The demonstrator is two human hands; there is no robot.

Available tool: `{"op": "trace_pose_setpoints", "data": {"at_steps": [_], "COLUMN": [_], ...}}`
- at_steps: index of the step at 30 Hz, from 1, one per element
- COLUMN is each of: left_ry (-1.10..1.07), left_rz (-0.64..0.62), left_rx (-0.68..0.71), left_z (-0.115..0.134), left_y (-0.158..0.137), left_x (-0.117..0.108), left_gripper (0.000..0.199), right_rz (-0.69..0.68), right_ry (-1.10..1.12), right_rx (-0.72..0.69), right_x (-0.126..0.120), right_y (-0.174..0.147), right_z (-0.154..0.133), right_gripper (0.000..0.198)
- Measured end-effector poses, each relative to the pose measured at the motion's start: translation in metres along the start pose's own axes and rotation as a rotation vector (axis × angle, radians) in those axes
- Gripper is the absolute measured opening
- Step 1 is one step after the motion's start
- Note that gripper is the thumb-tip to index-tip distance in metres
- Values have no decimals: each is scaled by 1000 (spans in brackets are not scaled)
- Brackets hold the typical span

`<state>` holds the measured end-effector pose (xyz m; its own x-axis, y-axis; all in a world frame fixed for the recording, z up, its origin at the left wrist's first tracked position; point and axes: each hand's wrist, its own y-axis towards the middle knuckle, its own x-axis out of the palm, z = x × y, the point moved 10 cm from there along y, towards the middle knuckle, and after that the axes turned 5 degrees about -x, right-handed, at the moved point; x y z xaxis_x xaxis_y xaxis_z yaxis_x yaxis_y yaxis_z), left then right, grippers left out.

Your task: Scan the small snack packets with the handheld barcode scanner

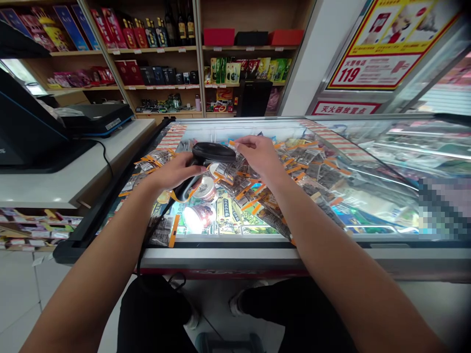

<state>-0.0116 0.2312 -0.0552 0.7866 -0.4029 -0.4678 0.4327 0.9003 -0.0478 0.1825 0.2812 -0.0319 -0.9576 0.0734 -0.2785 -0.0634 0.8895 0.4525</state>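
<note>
My left hand (178, 169) is wrapped round the handle of a black corded barcode scanner (214, 152), whose head points right over the chest freezer. Just beyond the scanner's head, my right hand (258, 152) is closed, thumb and fingers pinching the orange edge of a small clear packet (233, 144). Most of that packet is hidden behind the scanner and fingers. Many similar orange-edged packets (270, 198) lie in loose heaps on the freezer's glass top. Through the glass, round tubs (206, 190) and a green-and-yellow bag (226, 211) show below a bright light spot.
The scanner's black cord (154, 230) runs down over the freezer's front rim (235, 253). On the left, a white counter (128, 147) bears a black device (97, 117) and a dark screen. Shelves (158, 51) of boxes and bottles stand behind. A stool (228, 343) is below me.
</note>
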Motion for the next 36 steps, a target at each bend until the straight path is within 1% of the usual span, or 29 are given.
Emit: {"op": "trace_pose_setpoints", "data": {"at_steps": [5, 11, 18, 22, 25, 31, 33, 36], "left_ry": [-16, 59, 65, 25, -7, 29, 13, -76], "left_rz": [15, 61, 30, 12, -23, -58, -42, 58], "left_rx": [37, 46, 76, 82, 99, 127, 130, 117], "left_z": [4, 6, 9, 7, 6, 13, 14, 12], "left_y": [-1, -3, -3, -2, -2, -5, -5, -4], "left_x": [-1, -7, -6, -7, -5, -2, -4, -16], "left_gripper": [31, 35, 31, 31, 32, 34, 31, 21], "right_rz": [-8, -16, 18, 24, 18, 12, 6, 6], "right_ry": [-18, 8, -17, -33, -51, -98, -122, -241], "right_rx": [1, -6, 6, -13, -21, -6, -11, -58], "right_x": [1, 1, -5, -8, -8, -8, -10, -18], "right_y": [2, 6, 4, 4, 5, 5, 6, 10], "right_z": [4, 12, 5, 2, 3, 5, 4, 1], "right_gripper": [15, 20, 17, 15, 16, 19, 20, 20]}}
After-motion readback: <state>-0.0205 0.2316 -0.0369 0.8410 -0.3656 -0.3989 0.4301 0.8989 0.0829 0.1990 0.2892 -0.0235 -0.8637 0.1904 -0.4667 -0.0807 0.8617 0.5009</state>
